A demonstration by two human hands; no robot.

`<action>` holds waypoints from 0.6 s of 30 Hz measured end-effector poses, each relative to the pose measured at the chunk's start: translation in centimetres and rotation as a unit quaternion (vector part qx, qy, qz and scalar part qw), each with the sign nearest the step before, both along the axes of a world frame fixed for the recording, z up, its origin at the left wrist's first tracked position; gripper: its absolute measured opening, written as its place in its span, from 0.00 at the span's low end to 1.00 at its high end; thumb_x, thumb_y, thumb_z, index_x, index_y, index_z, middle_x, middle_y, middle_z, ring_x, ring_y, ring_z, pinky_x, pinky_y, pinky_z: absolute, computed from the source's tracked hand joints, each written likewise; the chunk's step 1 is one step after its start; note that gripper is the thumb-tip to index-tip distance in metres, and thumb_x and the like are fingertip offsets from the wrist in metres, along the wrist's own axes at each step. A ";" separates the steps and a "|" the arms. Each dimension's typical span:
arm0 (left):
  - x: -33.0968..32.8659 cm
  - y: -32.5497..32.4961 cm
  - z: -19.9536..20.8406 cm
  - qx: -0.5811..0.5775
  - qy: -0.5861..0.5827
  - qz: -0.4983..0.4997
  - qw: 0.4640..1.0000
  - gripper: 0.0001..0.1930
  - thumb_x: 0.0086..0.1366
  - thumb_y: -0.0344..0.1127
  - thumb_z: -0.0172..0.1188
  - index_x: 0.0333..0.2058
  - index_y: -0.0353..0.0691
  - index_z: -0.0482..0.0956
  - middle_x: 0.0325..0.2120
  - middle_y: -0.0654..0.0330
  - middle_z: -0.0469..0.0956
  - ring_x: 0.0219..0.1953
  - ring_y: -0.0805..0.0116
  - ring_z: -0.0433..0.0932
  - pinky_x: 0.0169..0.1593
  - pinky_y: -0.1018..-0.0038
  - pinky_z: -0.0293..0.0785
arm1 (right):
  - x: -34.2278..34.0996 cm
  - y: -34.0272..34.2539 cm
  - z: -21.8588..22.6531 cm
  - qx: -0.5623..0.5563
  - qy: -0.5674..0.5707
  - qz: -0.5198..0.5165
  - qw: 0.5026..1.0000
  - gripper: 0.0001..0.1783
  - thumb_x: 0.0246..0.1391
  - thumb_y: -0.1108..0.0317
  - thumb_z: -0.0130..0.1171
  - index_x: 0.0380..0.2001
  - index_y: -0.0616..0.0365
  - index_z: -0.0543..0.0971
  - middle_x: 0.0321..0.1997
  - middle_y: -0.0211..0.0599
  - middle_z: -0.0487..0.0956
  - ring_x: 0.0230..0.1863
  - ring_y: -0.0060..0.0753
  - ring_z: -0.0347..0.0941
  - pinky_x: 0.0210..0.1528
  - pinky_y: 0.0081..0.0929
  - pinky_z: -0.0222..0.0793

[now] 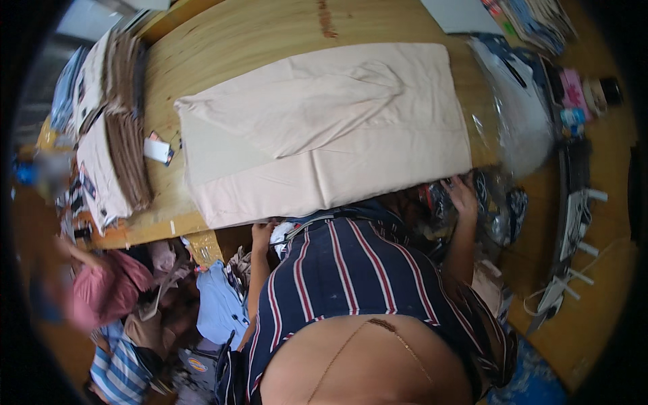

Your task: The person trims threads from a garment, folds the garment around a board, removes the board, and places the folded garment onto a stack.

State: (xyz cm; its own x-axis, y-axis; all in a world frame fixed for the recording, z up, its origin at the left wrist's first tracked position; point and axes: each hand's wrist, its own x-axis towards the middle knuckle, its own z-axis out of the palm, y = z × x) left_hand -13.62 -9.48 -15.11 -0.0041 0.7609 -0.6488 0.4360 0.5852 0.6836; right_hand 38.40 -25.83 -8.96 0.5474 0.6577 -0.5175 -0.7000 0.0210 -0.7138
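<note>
Table (229,34) supports cloth (378,145), keeping it flat; left hand (262,233) at near edge, grip hidden; right hand (462,197) fingers parted, hold unclear.

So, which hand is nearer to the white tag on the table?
Left. The left hand is at the front edge of the table, right of the white tag; the right hand is farther, by the near right corner of the pale pink cloth.

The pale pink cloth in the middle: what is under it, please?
The wooden table is under the cloth; its bare surface shows beyond the far edge. The covered part cannot be seen, so anything flat there would stay hidden.
</note>
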 end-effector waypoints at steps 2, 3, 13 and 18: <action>-1.8 0.1 -0.2 0.015 0.096 -0.108 0.989 0.10 0.50 0.32 0.59 0.29 0.30 0.74 0.26 0.61 0.75 0.30 0.74 0.71 0.36 0.76 0.68 | -0.2 -0.4 0.0 0.062 -0.008 -0.022 0.998 0.27 0.48 0.79 0.49 0.51 0.43 0.59 0.51 0.33 0.65 0.53 0.37 0.60 0.52 0.49 0.56; -3.4 -0.4 -0.3 0.050 -0.008 -0.119 0.992 0.12 0.50 0.33 0.59 0.31 0.29 0.74 0.27 0.61 0.76 0.31 0.72 0.72 0.36 0.75 0.69 | 0.2 -1.4 -0.1 0.058 0.003 0.005 0.998 0.25 0.48 0.79 0.49 0.49 0.44 0.61 0.51 0.33 0.65 0.52 0.38 0.61 0.52 0.49 0.57; -7.8 5.8 20.4 0.066 -0.279 -0.028 0.958 0.34 0.41 0.32 0.64 0.48 0.30 0.60 0.43 0.55 0.68 0.45 0.64 0.68 0.49 0.70 0.61 | -0.5 0.0 7.4 -0.003 -0.140 0.170 0.975 0.12 0.48 0.76 0.51 0.34 0.54 0.61 0.34 0.37 0.69 0.37 0.36 0.70 0.36 0.33 0.68; -9.9 14.1 20.0 0.370 -0.315 -0.036 0.873 0.29 0.49 0.41 0.55 0.47 0.31 0.59 0.42 0.51 0.66 0.45 0.61 0.67 0.48 0.67 0.64 | 1.6 6.3 12.8 0.126 -0.183 -0.079 0.972 0.13 0.48 0.79 0.49 0.39 0.58 0.65 0.37 0.38 0.71 0.32 0.30 0.70 0.38 0.24 0.67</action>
State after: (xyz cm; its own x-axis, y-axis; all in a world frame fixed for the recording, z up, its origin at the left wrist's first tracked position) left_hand -23.52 4.64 4.91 0.2421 0.9561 0.1651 -0.1465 -0.1322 0.9803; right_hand 39.97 -19.53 3.87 0.7681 0.6320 -0.1028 -0.3751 0.3139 -0.8722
